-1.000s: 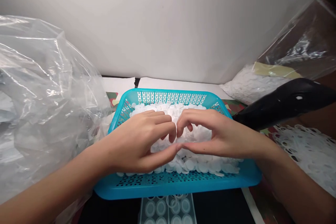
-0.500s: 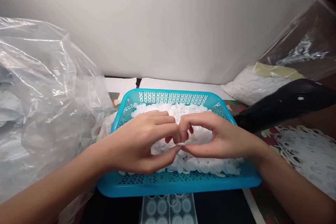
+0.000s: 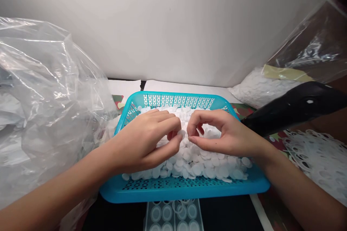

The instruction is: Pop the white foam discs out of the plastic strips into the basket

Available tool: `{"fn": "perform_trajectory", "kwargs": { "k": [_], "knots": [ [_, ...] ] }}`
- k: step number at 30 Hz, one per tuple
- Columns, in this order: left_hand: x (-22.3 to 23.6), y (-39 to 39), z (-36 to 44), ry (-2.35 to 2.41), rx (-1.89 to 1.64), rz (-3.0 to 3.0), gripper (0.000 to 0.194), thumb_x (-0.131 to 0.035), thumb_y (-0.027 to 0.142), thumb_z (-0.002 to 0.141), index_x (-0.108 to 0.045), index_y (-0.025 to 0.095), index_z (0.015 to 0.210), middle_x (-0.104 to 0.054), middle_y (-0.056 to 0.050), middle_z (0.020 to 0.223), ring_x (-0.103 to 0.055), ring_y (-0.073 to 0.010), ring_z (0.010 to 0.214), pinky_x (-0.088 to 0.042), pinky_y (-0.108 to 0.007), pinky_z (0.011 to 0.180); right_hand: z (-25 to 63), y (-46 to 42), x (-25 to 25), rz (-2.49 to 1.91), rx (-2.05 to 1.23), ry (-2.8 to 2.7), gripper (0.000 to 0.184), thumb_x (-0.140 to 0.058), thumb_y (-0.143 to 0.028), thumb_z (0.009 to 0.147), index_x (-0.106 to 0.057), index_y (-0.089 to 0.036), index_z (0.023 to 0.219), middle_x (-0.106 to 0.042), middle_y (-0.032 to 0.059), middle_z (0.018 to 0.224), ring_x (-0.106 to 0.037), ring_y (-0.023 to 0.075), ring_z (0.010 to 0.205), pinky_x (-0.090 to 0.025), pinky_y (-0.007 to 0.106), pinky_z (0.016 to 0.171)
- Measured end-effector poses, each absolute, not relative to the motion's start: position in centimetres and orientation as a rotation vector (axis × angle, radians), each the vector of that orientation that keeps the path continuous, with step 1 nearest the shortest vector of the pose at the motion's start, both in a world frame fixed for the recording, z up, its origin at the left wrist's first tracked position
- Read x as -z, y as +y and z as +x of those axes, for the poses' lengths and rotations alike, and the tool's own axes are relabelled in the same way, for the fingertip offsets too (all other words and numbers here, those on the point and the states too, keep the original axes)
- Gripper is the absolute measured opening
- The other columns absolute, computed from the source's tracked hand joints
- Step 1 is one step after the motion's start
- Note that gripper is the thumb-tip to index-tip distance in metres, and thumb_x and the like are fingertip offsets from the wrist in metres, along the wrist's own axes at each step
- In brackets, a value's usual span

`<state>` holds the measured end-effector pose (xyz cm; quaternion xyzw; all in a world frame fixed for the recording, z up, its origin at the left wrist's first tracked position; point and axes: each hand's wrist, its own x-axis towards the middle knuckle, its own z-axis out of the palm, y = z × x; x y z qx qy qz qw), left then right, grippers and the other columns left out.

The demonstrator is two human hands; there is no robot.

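A turquoise perforated basket [image 3: 179, 187] sits in front of me, heaped with small white round discs [image 3: 200, 162]. My left hand [image 3: 146, 140] hovers over the heap with its fingers curled and thumb pinched toward the fingertips, a white disc at its tips. My right hand [image 3: 217, 133] faces it, thumb and forefinger pinched together just beside the left fingertips. What each pinch holds is too small to name for certain.
A large crumpled clear plastic bag [image 3: 46, 108] fills the left. A black curved object [image 3: 292, 110] lies right of the basket, with a bag of white discs [image 3: 257, 86] behind it. A punched-out white sheet [image 3: 320, 158] lies at right. A strip with round cut-outs [image 3: 173, 216] pokes out below the basket.
Both hands have lifted slightly and moved farther back over the heap. The thumbs, which met low in the middle, have parted, and each hand now pinches on its own.
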<state>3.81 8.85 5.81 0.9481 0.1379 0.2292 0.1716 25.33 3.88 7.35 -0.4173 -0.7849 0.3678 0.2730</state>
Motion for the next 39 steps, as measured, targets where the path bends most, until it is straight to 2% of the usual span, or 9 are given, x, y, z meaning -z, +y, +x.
{"fn": "perform_trajectory", "kwargs": {
  "k": [7,10,13,17,20,23,31,35,39],
  "knots": [
    [-5.8,9.0,4.0,0.551,-0.791,2.72,0.034,-0.042,0.02,0.096,-0.037,0.017,0.063,-0.034,0.004,0.058,-0.032,-0.0097,0.056,-0.028,-0.029,0.059,25.8,4.0,-7.0,-1.157,-1.175,-2.312,0.007,-0.06,-0.012,0.083,-0.058,-0.019,0.083,-0.061,-0.0027,0.08,-0.052,0.0101,0.069,-0.044,0.023,0.065],
    [-5.8,9.0,4.0,0.551,-0.729,2.735,0.04,-0.042,0.022,0.096,-0.035,0.017,0.057,-0.031,0.005,0.053,-0.03,-0.0092,0.052,-0.029,-0.029,0.058,25.9,4.0,-7.1,-1.113,-1.292,-2.533,0.026,-0.07,-0.018,0.078,-0.063,-0.02,0.103,-0.064,0.0019,0.101,-0.058,0.0156,0.09,-0.047,0.028,0.081],
    [-5.6,9.0,4.0,0.439,-0.519,2.786,0.038,-0.043,0.022,0.094,-0.043,0.017,0.056,-0.038,0.004,0.052,-0.035,-0.0097,0.051,-0.031,-0.03,0.058,25.7,3.9,-7.1,-1.066,-1.241,-2.654,0.042,-0.071,-0.01,0.075,-0.062,-0.02,0.115,-0.06,0.0057,0.117,-0.055,0.0201,0.109,-0.042,0.034,0.096],
    [-5.4,8.8,4.1,0.326,-0.207,2.729,0.014,-0.051,0.016,0.084,-0.061,0.018,0.075,-0.056,-0.001,0.072,-0.053,-0.0149,0.07,-0.04,-0.03,0.068,25.4,4.0,-6.7,-1.087,-1.197,-2.585,0.018,-0.065,-0.01,0.083,-0.067,-0.018,0.099,-0.065,0.0034,0.102,-0.06,0.0154,0.093,-0.046,0.027,0.083],
    [-5.4,8.8,4.0,0.338,-0.166,2.681,0.01,-0.058,0.018,0.078,-0.064,0.018,0.086,-0.059,-0.003,0.084,-0.055,-0.0189,0.083,-0.043,-0.033,0.078,25.5,4.2,-6.3,-1.156,-1.089,-2.41,0.005,-0.062,-0.018,0.089,-0.066,-0.018,0.092,-0.066,-0.0006,0.085,-0.059,0.0109,0.076,-0.045,0.022,0.068],
    [-5.5,8.9,3.8,0.36,-0.13,2.674,0.011,-0.064,0.023,0.077,-0.064,0.019,0.087,-0.059,-0.002,0.086,-0.055,-0.0201,0.087,-0.042,-0.034,0.08,25.8,4.5,-6.1,-1.277,-0.903,-2.209,0.009,-0.058,-0.025,0.092,-0.065,-0.018,0.092,-0.066,-0.0012,0.083,-0.057,0.0101,0.07,-0.044,0.022,0.063],
    [-5.3,9.0,3.8,0.316,-0.131,2.698,0.013,-0.066,0.023,0.08,-0.062,0.02,0.092,-0.057,0.0,0.086,-0.054,-0.0175,0.082,-0.04,-0.03,0.073,26.1,4.9,-6.2,-1.333,-0.64,-1.999,0.019,-0.054,-0.027,0.095,-0.069,-0.024,0.106,-0.067,0.0026,0.102,-0.06,0.0148,0.09,-0.046,0.025,0.072],
    [-5.4,9.0,3.7,0.259,-0.144,2.699,0.022,-0.065,0.023,0.081,-0.062,0.022,0.103,-0.056,-0.001,0.089,-0.053,-0.0173,0.082,-0.04,-0.029,0.075,25.9,4.7,-6.1,-1.338,-0.61,-1.937,0.022,-0.053,-0.027,0.096,-0.067,-0.024,0.112,-0.064,0.0024,0.099,-0.057,0.0128,0.082,-0.045,0.024,0.068],
    [-5.4,9.1,3.7,0.199,-0.045,2.671,0.028,-0.068,0.025,0.081,-0.065,0.028,0.108,-0.057,-0.001,0.096,-0.053,-0.0179,0.09,-0.04,-0.03,0.082,25.8,4.5,-6.1,-1.345,-0.723,-1.974,0.026,-0.057,-0.028,0.092,-0.063,-0.023,0.117,-0.056,-0.0026,0.074,-0.047,0.0094,0.061,-0.04,0.022,0.056]
  ]
}}
